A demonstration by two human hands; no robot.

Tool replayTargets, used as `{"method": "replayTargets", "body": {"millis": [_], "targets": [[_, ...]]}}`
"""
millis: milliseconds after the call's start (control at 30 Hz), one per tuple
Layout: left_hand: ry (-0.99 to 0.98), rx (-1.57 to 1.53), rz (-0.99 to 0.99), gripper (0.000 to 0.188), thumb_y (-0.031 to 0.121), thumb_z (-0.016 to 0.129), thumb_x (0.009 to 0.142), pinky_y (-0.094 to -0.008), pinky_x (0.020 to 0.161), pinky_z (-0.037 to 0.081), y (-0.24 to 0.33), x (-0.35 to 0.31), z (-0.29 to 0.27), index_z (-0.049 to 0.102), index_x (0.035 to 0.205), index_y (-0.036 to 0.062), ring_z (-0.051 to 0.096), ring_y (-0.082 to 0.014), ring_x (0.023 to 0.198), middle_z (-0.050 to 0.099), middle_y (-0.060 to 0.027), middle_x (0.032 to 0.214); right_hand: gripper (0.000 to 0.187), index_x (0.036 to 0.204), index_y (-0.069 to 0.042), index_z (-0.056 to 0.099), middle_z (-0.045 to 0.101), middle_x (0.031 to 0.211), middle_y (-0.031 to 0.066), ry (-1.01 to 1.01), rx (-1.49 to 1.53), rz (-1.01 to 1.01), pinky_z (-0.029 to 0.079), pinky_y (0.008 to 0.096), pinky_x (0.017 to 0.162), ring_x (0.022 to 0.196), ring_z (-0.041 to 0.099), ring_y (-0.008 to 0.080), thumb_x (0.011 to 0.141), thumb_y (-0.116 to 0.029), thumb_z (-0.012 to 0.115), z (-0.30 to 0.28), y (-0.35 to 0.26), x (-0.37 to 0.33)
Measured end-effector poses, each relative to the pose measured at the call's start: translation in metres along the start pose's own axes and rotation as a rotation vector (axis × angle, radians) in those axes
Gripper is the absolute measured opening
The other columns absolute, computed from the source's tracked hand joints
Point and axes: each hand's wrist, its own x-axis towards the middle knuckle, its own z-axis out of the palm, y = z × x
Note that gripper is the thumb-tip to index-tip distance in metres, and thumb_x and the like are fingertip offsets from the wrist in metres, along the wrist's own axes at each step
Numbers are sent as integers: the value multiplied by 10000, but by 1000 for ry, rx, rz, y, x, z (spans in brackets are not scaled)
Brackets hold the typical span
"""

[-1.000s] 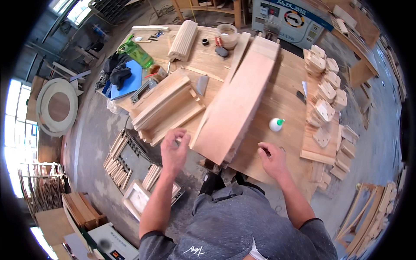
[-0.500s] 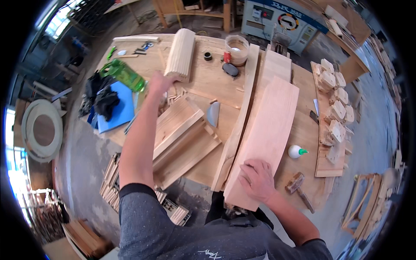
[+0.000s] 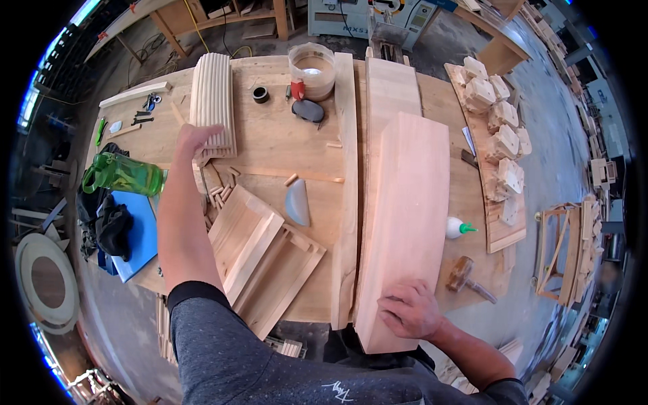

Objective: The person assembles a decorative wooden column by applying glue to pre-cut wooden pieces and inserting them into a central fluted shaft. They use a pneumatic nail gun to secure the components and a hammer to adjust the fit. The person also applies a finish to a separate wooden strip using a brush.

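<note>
My left arm reaches forward to a stack of ribbed wooden strips (image 3: 212, 88). My left hand (image 3: 200, 140) is closed over the near end of that stack, its fingertips partly hidden. Close by its wrist lie several short wooden dowels (image 3: 219, 196). On the right, a long, pale curved wooden block (image 3: 412, 202) runs away from my body. My right hand (image 3: 410, 308) rests on the near end of its top face with the fingers loosely bent and apart, holding nothing. Beneath the block's far end is another pale board (image 3: 393, 88).
Left of my arm are a green bottle (image 3: 128, 173), blue folder (image 3: 140, 233) and dark cloth (image 3: 113, 226). Open wooden frames (image 3: 270, 260) lie centrally. A mallet (image 3: 462, 273), a green-tipped glue bottle (image 3: 455, 228), and carved wooden pieces (image 3: 503, 116) on a board stand right. A tub (image 3: 312, 71) stands far back.
My left hand has moved onto the near end of the strip stack. My right hand stays on the curved block. The whole view has shifted, so the bench appears further left.
</note>
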Motion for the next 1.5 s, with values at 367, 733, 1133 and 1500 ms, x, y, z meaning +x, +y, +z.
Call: {"method": "replayTargets", "body": {"millis": [367,733,1133,1500], "targets": [[-471,-920,-121,659,506,719,920,-438,874,589,28,-57,-66,569,1341,22,702,-298,994,686,-119,1160,262,1051,-164,719,626,1121,-5,37,-7,-45,440,398,869,1019,596,231,792,-190,745,-5,-2,3],[-428,-748,632,909,381,982,624,-362,890,588,103,-359,-2,563,1305,-52,700,-224,1037,703,-136,1135,720,1414,-31,518,602,1315,151,251,465,127,442,456,1053,1199,571,373,839,-346,816,-28,-2,6],[-270,-194,588,380,28,876,733,-340,839,570,125,-531,140,734,1085,23,691,-182,960,738,-68,1037,313,1163,-53,624,678,995,162,61,747,-127,546,399,795,901,684,309,881,-83,757,-84,42,-32],[-112,-615,694,908,243,944,708,-429,1131,409,180,-562,88,480,1441,-23,527,-254,1296,516,-129,1461,338,1166,-66,585,691,950,162,18,983,-167,524,410,793,876,674,315,901,-155,775,-70,91,-32]]}}
